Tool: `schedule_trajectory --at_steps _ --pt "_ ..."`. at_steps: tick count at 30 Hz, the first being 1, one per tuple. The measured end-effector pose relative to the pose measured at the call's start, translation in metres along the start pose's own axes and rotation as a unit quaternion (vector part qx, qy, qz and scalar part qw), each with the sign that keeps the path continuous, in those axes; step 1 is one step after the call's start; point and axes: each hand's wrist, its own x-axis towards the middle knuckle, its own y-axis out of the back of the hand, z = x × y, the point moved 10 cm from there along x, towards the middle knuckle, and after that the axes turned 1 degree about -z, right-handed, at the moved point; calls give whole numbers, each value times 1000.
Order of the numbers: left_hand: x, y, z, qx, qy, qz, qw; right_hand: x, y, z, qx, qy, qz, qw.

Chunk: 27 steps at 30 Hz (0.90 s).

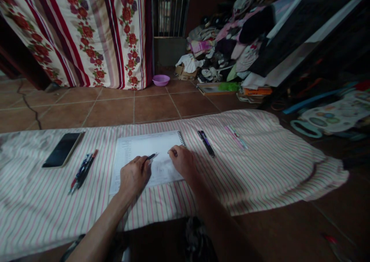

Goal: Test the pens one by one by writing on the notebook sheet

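A spiral notebook (138,148) lies open on a pink-striped cloth (260,169) spread over the tiled floor. My left hand (134,177) rests on the page, closed around a dark pen (152,156) whose tip points up and right. My right hand (182,161) presses on the right side of the page near the spiral binding, fingers curled; I cannot make out anything in them. Two pens (206,142) lie just right of the notebook. More pens (83,170) lie to its left, beside a black phone (63,149).
A pale ruler-like strip (235,136) lies further right on the cloth. A floral curtain (86,30) hangs at the back with a purple bowl (161,80) on the floor. A heap of clothes (231,42) and toys (332,115) crowd the right side.
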Motion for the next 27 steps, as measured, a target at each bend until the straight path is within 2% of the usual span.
schedule_trajectory --at_steps 6,17,23,25,27 --pt "0 -1 -1 -5 -3 3 1000 1 3 6 46 -17 8 999" --pt "0 0 1 4 4 -9 1000 1 1 6 82 14 7 996" --pt "0 0 -2 1 7 -3 1000 -1 13 -5 147 37 56 987" --pt "0 0 -2 -1 11 -6 1000 -3 10 -10 195 41 45 979" --pt "0 0 -1 -4 12 -9 1000 -4 -2 -11 262 12 -3 965"
